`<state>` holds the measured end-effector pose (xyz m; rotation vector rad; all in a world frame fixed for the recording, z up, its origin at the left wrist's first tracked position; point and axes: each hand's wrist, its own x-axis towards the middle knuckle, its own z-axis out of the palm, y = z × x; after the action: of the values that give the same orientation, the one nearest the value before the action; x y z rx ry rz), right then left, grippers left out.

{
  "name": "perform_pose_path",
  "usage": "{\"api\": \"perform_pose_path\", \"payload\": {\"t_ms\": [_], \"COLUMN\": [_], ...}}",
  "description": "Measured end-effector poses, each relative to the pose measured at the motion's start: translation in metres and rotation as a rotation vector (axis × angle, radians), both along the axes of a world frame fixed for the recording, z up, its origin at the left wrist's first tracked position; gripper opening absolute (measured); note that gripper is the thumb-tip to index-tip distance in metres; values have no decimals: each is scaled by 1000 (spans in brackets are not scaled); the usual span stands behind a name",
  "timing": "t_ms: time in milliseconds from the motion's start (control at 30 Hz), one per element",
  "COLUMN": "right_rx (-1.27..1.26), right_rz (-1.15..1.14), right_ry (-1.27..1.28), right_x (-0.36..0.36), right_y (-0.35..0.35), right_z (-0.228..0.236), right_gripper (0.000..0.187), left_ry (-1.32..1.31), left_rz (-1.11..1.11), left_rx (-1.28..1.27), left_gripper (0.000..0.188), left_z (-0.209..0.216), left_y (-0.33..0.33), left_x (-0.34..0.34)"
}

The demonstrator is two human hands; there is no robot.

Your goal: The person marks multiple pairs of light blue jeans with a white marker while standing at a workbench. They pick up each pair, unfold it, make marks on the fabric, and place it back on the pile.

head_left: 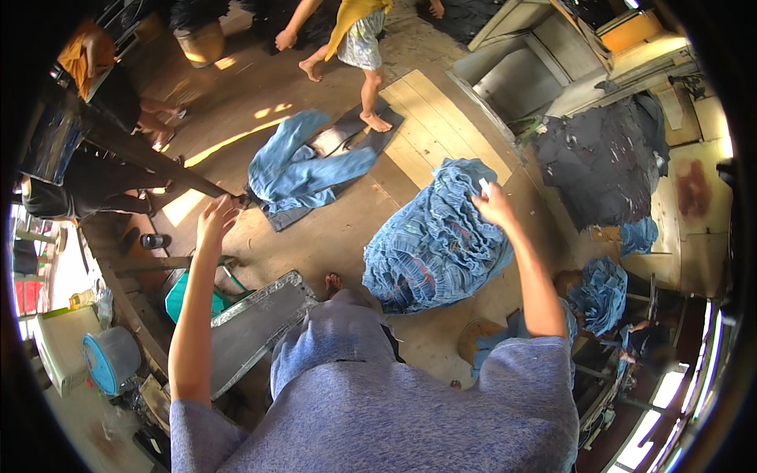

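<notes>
My right hand (495, 208) is closed on a small white object (484, 188), too small to make out. That hand is over the right side of a large heap of blue denim garments (434, 244), stacked in gathered folds. My left hand (218, 217) is raised well to the left, fingers apart, holding nothing. In the picture it is nearest to a pair of blue jeans (292, 169), which lies spread on the floor over a dark cloth (288, 217). I cannot tell whether my right fingers touch the denim.
A barefoot person (367, 55) steps at the dark cloth's far edge, by a pale wooden board (441, 126). Dark fabric (603, 158) is piled at right, with another denim bundle (601, 296) below it. A grey bench (260, 323) and a blue-lidded tub (110, 360) stand left.
</notes>
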<state>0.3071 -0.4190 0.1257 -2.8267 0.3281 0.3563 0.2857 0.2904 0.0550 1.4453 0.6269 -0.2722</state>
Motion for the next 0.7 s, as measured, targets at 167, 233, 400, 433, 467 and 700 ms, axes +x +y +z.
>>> {"api": "perform_pose_path", "payload": {"t_ms": [167, 233, 400, 433, 467, 700], "right_rx": [-100, 64, 116, 94, 169, 88], "right_rz": [-148, -90, 45, 43, -22, 52], "right_ry": [43, 138, 497, 527, 440, 162], "right_x": [-21, -18, -4, -3, -6, -34], "right_y": [-44, -56, -67, -67, -65, -69], "right_z": [-46, -60, -56, -51, -49, -60], "right_gripper": [67, 87, 129, 134, 145, 129], "left_ry": [91, 87, 49, 35, 22, 9], "left_rz": [-65, -118, -271, -288, -304, -391], "left_rx": [32, 36, 36, 36, 35, 78], "left_gripper": [35, 33, 34, 34, 33, 33], "left_z": [4, 9, 25, 26, 27, 25], "left_y": [-27, -46, -83, -87, -91, -105], "left_x": [-41, -49, -58, -59, -60, -69]}}
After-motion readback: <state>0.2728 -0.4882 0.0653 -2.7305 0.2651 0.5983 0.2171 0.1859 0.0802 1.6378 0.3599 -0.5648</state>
